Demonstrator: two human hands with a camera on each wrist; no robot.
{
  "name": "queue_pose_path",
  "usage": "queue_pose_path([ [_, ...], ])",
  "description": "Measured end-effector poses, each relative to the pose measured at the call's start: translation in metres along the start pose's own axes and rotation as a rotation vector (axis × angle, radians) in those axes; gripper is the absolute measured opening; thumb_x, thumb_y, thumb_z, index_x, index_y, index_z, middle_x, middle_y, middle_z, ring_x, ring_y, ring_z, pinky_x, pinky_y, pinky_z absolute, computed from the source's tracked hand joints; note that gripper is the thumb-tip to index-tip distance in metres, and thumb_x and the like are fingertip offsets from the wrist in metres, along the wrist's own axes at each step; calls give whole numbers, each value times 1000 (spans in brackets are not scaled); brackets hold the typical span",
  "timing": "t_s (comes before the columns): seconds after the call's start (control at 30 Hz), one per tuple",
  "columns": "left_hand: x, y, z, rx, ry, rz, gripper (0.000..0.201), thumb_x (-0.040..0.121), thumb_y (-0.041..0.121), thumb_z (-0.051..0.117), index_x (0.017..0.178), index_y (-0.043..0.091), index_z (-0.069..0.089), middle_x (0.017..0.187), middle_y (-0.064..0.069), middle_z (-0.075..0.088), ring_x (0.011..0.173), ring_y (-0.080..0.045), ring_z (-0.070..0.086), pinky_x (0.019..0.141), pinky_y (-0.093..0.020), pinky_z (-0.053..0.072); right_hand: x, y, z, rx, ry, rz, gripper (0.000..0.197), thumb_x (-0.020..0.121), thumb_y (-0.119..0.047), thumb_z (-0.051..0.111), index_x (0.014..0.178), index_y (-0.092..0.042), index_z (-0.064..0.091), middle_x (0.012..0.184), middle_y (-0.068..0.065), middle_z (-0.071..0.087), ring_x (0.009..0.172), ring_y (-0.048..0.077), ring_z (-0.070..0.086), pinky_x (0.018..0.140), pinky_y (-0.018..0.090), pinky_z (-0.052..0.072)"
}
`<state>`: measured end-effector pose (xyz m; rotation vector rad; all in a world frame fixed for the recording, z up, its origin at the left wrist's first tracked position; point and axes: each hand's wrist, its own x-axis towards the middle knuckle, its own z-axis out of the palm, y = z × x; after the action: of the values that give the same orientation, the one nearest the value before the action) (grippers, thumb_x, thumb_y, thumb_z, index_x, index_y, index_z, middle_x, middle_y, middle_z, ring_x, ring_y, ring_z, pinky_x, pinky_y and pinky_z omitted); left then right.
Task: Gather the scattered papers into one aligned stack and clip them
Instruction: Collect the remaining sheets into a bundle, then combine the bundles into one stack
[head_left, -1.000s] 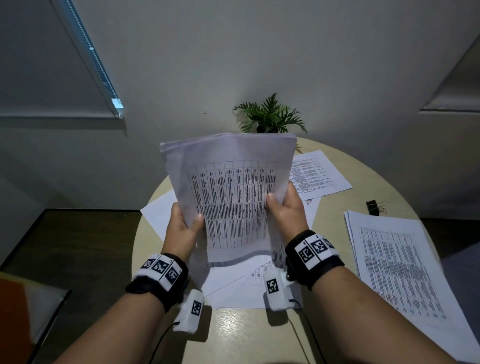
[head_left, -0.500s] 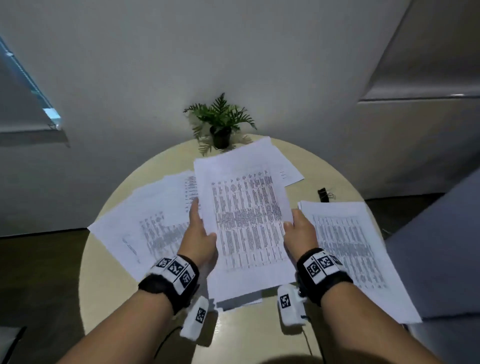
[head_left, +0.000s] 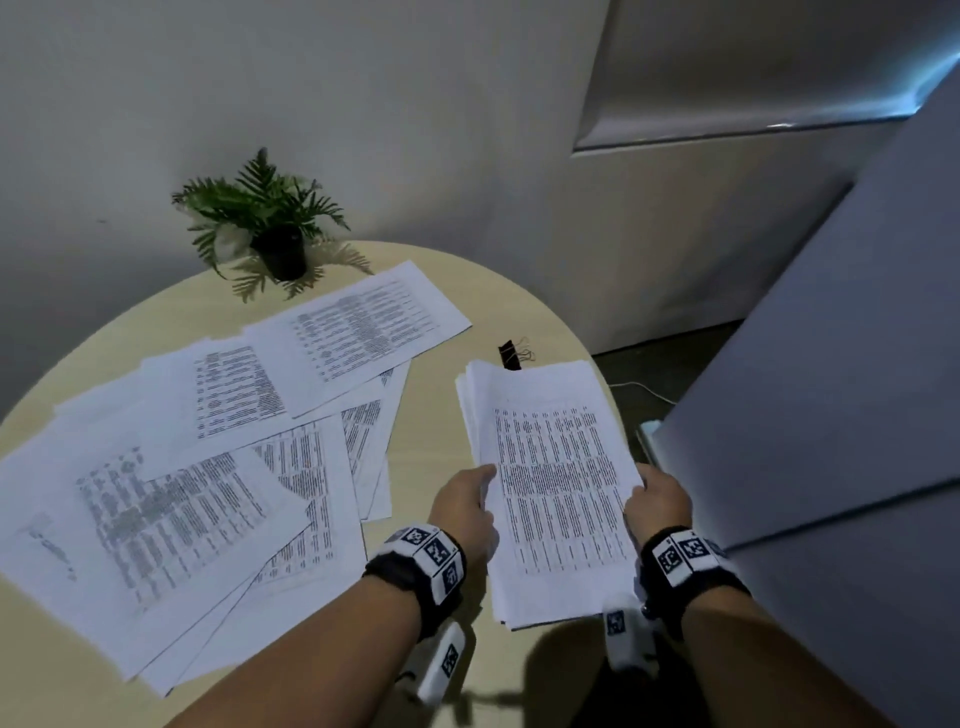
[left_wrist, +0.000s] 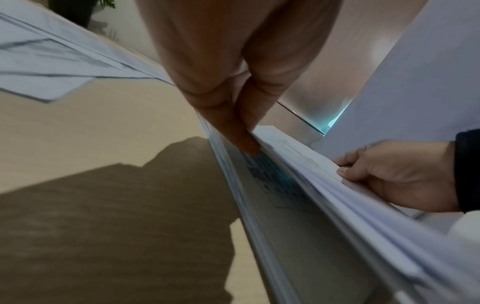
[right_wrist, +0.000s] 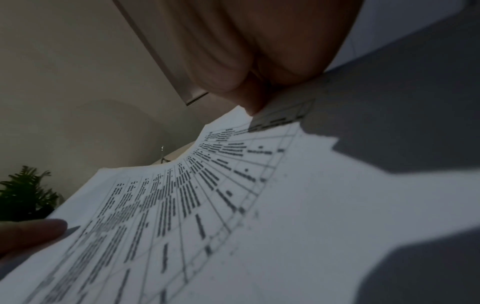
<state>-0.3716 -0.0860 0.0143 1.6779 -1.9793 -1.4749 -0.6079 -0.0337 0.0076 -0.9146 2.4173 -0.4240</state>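
Observation:
A stack of printed papers (head_left: 558, 493) lies at the right side of the round table (head_left: 431, 291). My left hand (head_left: 483, 483) grips its left edge and my right hand (head_left: 644, 486) grips its right edge. In the left wrist view my left fingers (left_wrist: 244, 142) pinch into the stack's (left_wrist: 324, 195) edge, with a gap showing between upper and lower sheets; the right hand (left_wrist: 400, 176) holds the far side. The right wrist view shows the top sheet (right_wrist: 233, 205) under my thumb. Several loose sheets (head_left: 208, 467) lie fanned over the table's left half. A black binder clip (head_left: 511, 353) sits just beyond the stack.
A small potted fern (head_left: 270, 223) stands at the table's far edge by the wall. A grey panel (head_left: 831, 389) rises close on the right. A white cable (head_left: 644, 389) runs on the dark floor past the table's right rim.
The sheets I held upright in front of me have come down and to the right, onto the pile at the table's right side. Both hands kept their grip on the edges.

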Motion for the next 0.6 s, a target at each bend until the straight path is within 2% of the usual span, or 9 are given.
queue_pose_path([
  [0.03,2,5,4,39,11,0,63,87,-7,50,145,14,39,148,-4,39,131,-25,46,86,-17,35,1,0,-3,-54,-12,-16,38,92,1,43,127,-4,56,123,20,59,118,36,54,99,34,40],
  [0.07,5,7,8,67,27,4,63,82,-6,51,142,10,41,147,-8,39,131,-30,45,92,-26,44,4,1,-4,-112,-20,-47,37,92,2,42,126,-3,56,121,21,57,117,37,53,100,35,38],
  [0.1,8,8,11,84,31,2,66,79,-4,50,142,8,38,151,-13,31,135,-33,38,104,-38,38,7,0,-5,-120,-14,-66,38,92,2,44,128,-2,54,122,21,53,118,37,50,102,36,36],
  [0.23,8,24,13,-129,-56,-111,82,87,-9,36,154,21,-2,159,1,-21,147,-23,-13,114,-37,23,17,-5,0,-119,-106,-101,57,92,1,47,146,-5,30,141,21,37,129,34,40,108,35,33],
  [0.3,5,37,11,-311,-85,-170,90,87,-14,40,153,24,-9,157,5,-22,148,-26,-10,96,-26,45,22,-8,4,-124,-153,-122,61,91,3,45,148,-7,26,144,21,34,130,36,39,108,37,36],
  [0.33,6,39,11,-388,-99,-210,94,87,-16,42,152,25,-11,157,6,-21,148,-29,-4,73,-17,54,23,-10,4,-157,-169,-112,62,92,2,44,149,-9,24,146,19,32,133,36,36,109,38,35],
  [0.4,13,38,12,-431,-118,-260,97,86,-15,45,151,26,-14,158,4,-22,147,-34,6,51,-16,48,26,-12,3,-201,-192,-99,62,93,0,42,150,-11,22,149,16,31,135,37,34,110,40,33],
  [0.5,25,22,25,-422,-64,-244,108,78,-10,56,151,33,-11,160,3,-9,146,-35,16,64,-23,53,29,-14,1,-219,-198,-94,62,91,-1,42,150,-12,23,148,15,36,133,38,37,107,39,38],
  [0.6,23,16,22,-497,31,-231,113,77,-7,66,149,36,-10,160,1,-15,148,-29,0,86,-10,43,21,-25,1,-206,-125,-109,59,91,-6,45,148,-16,30,152,9,30,138,33,30,113,42,31],
])
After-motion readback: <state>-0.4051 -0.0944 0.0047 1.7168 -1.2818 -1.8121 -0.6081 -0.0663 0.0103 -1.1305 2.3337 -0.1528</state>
